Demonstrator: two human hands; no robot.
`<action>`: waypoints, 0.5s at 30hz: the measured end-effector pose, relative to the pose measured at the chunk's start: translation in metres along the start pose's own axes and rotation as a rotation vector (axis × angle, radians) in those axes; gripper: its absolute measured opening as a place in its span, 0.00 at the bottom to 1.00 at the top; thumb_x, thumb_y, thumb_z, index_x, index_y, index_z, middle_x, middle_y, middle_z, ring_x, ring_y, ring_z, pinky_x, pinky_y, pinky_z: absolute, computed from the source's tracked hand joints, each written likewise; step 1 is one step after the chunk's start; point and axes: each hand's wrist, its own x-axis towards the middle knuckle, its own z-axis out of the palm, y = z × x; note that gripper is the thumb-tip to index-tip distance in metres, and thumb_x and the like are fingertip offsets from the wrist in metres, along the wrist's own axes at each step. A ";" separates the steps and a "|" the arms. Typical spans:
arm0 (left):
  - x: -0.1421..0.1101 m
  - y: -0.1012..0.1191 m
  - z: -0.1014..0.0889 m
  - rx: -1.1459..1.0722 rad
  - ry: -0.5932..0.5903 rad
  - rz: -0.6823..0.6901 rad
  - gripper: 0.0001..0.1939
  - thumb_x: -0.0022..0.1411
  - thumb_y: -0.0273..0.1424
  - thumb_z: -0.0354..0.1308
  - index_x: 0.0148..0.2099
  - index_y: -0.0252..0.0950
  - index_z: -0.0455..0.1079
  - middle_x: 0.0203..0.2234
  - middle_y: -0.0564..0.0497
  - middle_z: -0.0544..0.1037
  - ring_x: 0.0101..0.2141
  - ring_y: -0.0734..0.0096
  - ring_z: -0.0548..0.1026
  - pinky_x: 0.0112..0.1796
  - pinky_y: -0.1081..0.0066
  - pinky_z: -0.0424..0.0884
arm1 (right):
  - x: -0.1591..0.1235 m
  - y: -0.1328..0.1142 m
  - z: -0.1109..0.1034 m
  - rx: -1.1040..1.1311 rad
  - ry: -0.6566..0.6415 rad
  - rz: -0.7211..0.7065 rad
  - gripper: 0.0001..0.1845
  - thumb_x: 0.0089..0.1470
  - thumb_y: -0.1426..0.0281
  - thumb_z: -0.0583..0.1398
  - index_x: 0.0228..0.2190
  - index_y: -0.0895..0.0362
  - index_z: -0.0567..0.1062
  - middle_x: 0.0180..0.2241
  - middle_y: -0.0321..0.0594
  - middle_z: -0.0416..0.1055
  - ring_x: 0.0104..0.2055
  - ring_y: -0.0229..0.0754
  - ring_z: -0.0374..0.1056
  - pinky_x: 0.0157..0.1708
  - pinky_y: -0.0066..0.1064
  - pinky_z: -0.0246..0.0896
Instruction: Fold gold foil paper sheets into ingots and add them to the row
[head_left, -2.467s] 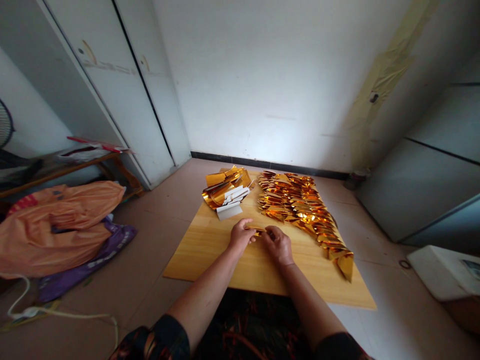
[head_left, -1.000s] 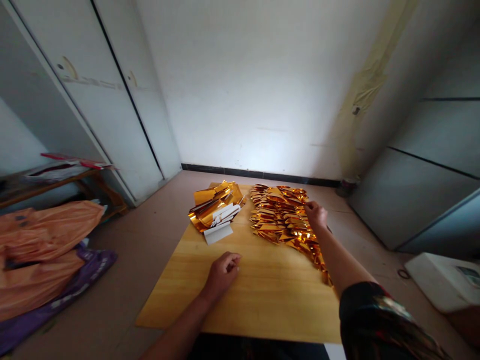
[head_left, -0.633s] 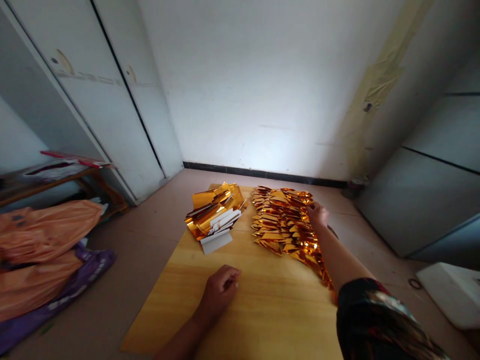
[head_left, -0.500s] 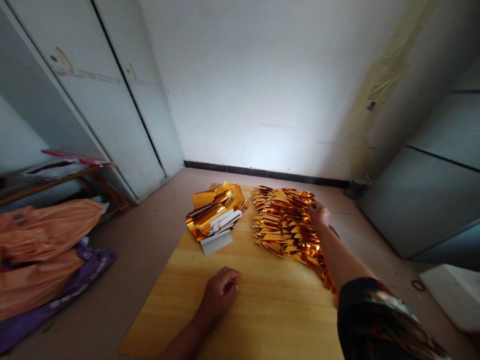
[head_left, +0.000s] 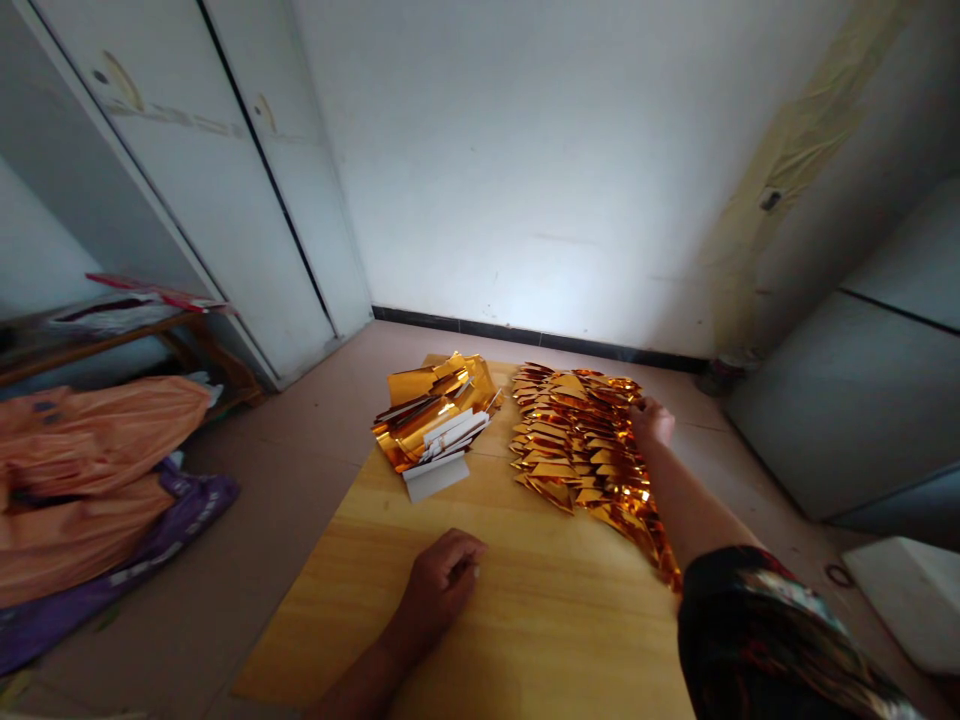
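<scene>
Head view: I'm looking down at a wooden tabletop [head_left: 525,600] sitting low over a tiled floor. My right hand [head_left: 651,420] is stretched to centre-right of frame, fingers curled at the far right edge of a layered spread of folded gold foil pieces [head_left: 577,440]. It touches the spread, but I can't tell whether it's pinching a piece or just resting there. The spread's long axis runs from upper centre down toward lower right, alongside my right forearm, so the right hand is much the nearer one to it.

My left hand [head_left: 442,580] sits at lower centre, loosely clenched w/ knuckles on bare wood, holding nothing I can see. It's well apart from both piles. The stack of unfolded gold foil sheets [head_left: 435,415], some showing white backs, lies up and slightly left of that hand, just left of the folded spread w/ a narrow gap of wood between them.

Left edge of frame: orange and purple plastic bags [head_left: 90,470] on the floor. White cupboard doors [head_left: 225,180] fill upper left.
</scene>
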 end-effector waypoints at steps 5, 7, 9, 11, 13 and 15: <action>-0.001 0.000 0.000 -0.011 0.000 0.020 0.09 0.54 0.27 0.50 0.35 0.36 0.71 0.29 0.50 0.73 0.30 0.70 0.71 0.33 0.73 0.67 | 0.005 0.003 0.001 -0.003 0.016 -0.019 0.13 0.44 0.72 0.55 0.29 0.58 0.78 0.24 0.41 0.73 0.26 0.39 0.62 0.28 0.27 0.52; -0.001 -0.001 0.000 -0.009 -0.004 0.026 0.09 0.54 0.27 0.50 0.36 0.36 0.71 0.29 0.49 0.73 0.31 0.70 0.71 0.34 0.73 0.67 | 0.007 0.003 0.000 -0.011 0.012 -0.011 0.13 0.45 0.72 0.54 0.30 0.58 0.78 0.25 0.42 0.73 0.26 0.40 0.62 0.28 0.28 0.52; -0.001 -0.001 0.000 -0.009 -0.008 0.037 0.09 0.54 0.26 0.50 0.36 0.36 0.70 0.30 0.49 0.73 0.31 0.70 0.71 0.34 0.73 0.67 | 0.009 0.003 0.001 -0.019 0.007 -0.003 0.13 0.45 0.72 0.55 0.30 0.59 0.78 0.26 0.44 0.73 0.26 0.40 0.63 0.28 0.28 0.52; -0.002 -0.001 -0.001 -0.008 -0.008 0.047 0.08 0.55 0.26 0.50 0.35 0.36 0.70 0.30 0.50 0.73 0.31 0.70 0.71 0.34 0.73 0.67 | 0.010 0.002 0.002 -0.023 0.002 0.003 0.13 0.45 0.72 0.55 0.31 0.59 0.78 0.27 0.44 0.74 0.27 0.41 0.63 0.29 0.29 0.53; -0.002 -0.001 0.000 -0.008 -0.005 0.052 0.08 0.55 0.26 0.50 0.36 0.36 0.70 0.30 0.50 0.73 0.31 0.71 0.71 0.33 0.74 0.67 | 0.011 0.001 0.003 -0.022 -0.003 0.007 0.13 0.45 0.71 0.55 0.31 0.59 0.78 0.27 0.44 0.74 0.28 0.41 0.64 0.30 0.29 0.54; -0.002 -0.001 0.000 -0.006 -0.001 0.054 0.08 0.55 0.26 0.50 0.36 0.36 0.70 0.30 0.50 0.73 0.31 0.71 0.71 0.33 0.74 0.67 | 0.011 0.000 0.005 -0.019 -0.007 0.010 0.13 0.45 0.71 0.56 0.32 0.59 0.78 0.28 0.45 0.74 0.28 0.42 0.65 0.31 0.29 0.55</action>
